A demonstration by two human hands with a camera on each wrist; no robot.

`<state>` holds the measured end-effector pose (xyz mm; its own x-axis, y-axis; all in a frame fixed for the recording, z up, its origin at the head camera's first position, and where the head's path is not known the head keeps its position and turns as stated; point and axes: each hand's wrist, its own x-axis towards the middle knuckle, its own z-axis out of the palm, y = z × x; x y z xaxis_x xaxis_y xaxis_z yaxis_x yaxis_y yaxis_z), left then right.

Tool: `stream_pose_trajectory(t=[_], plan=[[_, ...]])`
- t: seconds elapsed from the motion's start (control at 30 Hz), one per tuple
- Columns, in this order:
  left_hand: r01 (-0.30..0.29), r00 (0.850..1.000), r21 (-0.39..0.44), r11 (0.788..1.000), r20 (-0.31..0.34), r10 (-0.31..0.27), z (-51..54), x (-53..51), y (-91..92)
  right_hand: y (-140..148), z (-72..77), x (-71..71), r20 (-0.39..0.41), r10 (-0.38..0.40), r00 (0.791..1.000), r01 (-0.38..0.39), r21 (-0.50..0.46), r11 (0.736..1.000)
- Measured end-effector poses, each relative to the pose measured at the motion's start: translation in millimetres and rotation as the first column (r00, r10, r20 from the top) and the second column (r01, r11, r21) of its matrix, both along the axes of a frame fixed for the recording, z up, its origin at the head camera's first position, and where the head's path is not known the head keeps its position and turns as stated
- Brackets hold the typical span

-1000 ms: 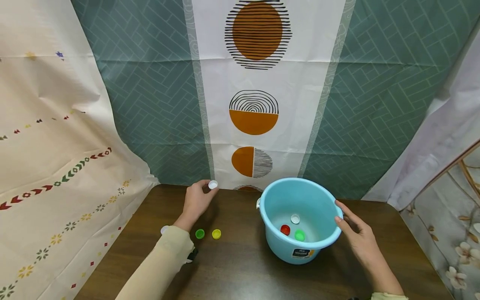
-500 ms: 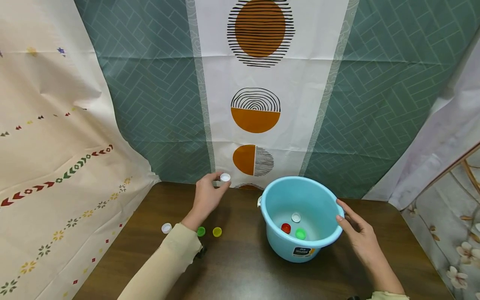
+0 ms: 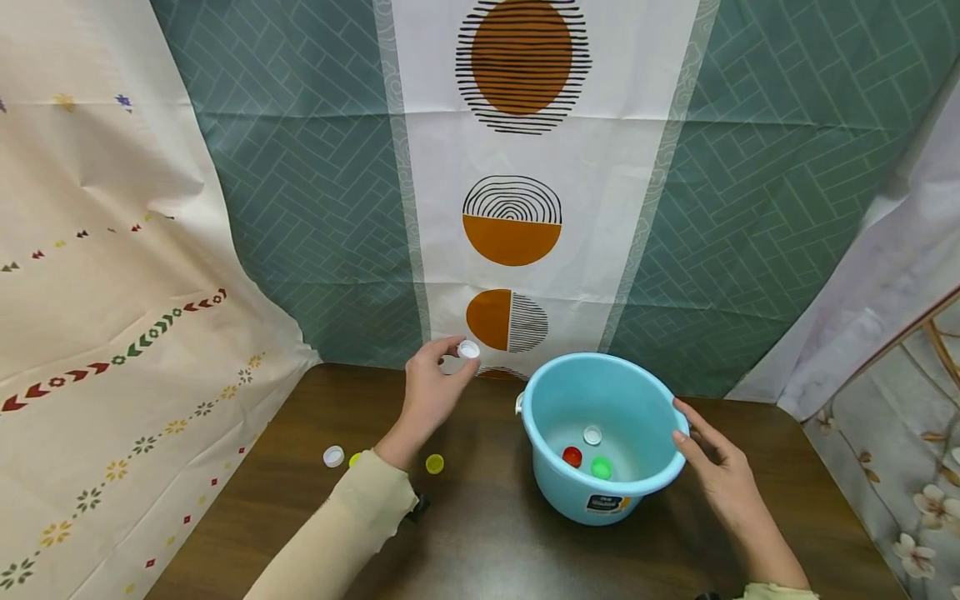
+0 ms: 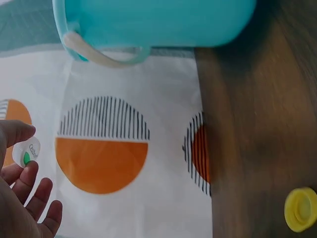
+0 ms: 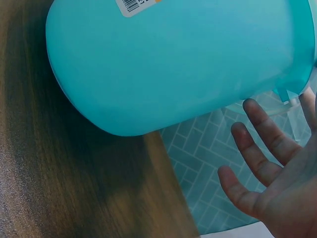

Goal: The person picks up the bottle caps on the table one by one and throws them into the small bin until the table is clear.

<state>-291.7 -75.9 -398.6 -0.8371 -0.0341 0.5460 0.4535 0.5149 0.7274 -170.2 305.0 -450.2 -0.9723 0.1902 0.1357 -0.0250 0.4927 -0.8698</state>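
My left hand (image 3: 431, 392) pinches a white bottle cap (image 3: 468, 350) between thumb and forefinger, above the table and left of the bucket. In the left wrist view that cap (image 4: 26, 151) shows printing and a green mark; the other fingers are loosely bent. A light-blue bucket (image 3: 551, 482) stands upright on the table. Inside it lie a white cap (image 3: 592, 435), a red cap (image 3: 572, 456) and a green cap (image 3: 602, 467). My right hand (image 3: 716, 462) holds the bucket's right rim with thumb and forefinger; its other fingers (image 5: 250, 148) are spread outside the wall.
Left on the brown table (image 3: 487, 542) lie a white cap (image 3: 333, 456), a yellow cap (image 3: 355, 459) partly behind my sleeve, and another yellow cap (image 3: 435, 463). A patterned curtain (image 3: 517, 150) hangs at the table's back edge. The bucket's handle joint (image 3: 518, 403) faces left.
My left hand has moved right toward the bucket with the white cap. Its arm now hides the green cap on the table and uncovers a yellow one. My right hand stays at the rim.
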Motion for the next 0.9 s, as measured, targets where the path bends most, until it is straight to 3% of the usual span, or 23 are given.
stream_pose_trajectory(t=[0.53,0.9], plan=[[0.136,0.990,0.119,0.984,0.006,-0.138,26.8,18.2,32.8,1,-0.9,-0.6,-0.012,0.004,1.000,-0.004,0.007,1.000],[0.219,0.976,0.150,0.964,-0.031,-0.216,33.2,20.7,54.8,1,-0.4,-0.4,-0.016,0.003,1.000,-0.003,0.006,1.000]])
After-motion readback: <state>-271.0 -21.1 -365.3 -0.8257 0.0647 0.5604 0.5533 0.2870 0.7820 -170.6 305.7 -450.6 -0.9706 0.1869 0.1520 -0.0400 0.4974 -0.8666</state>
